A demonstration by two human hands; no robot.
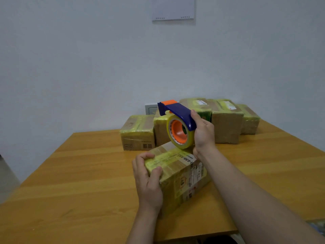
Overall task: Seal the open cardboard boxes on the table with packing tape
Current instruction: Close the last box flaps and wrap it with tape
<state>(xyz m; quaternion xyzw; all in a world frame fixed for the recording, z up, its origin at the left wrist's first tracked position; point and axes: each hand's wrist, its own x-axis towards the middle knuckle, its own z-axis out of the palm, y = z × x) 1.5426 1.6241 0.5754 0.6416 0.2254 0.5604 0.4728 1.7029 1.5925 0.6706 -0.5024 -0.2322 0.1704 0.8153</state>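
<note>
A person's left hand (149, 182) steadied a cardboard box (179, 171) near the front of a wooden desk (88, 173), its fingers (143, 157) curled over the box's near-left corner and its thumb pressed against the side. The box, already banded with yellowish tape, stood with one corner turned toward the camera. A white label across its top showed upside-down print: the fragment "0-030-5" could be read, and beside it a small word that looked like "SMELL". The side carried a printed emblem and more labels, too fine to read.

Above the box's far end, the right hand (204, 132) gripped a blue-and-orange tape dispenser (177, 110), fingers wrapped round the rear of its frame. The roll of tape (181, 132) appeared to touch the box's far top edge, though contact could not be confirmed.

The step in hand seemed to be starting another strip on this box. The next move would likely call for pressing the tape end down, drawing the dispenser along the top while the left hand held firm, then cutting.

Behind, a row of taped boxes (226, 124) stood against the wall, two bearing shipping labels too small to read. A wall socket (150, 109) showed behind them, and a sheet of paper (173, 7) hung higher up.
</note>
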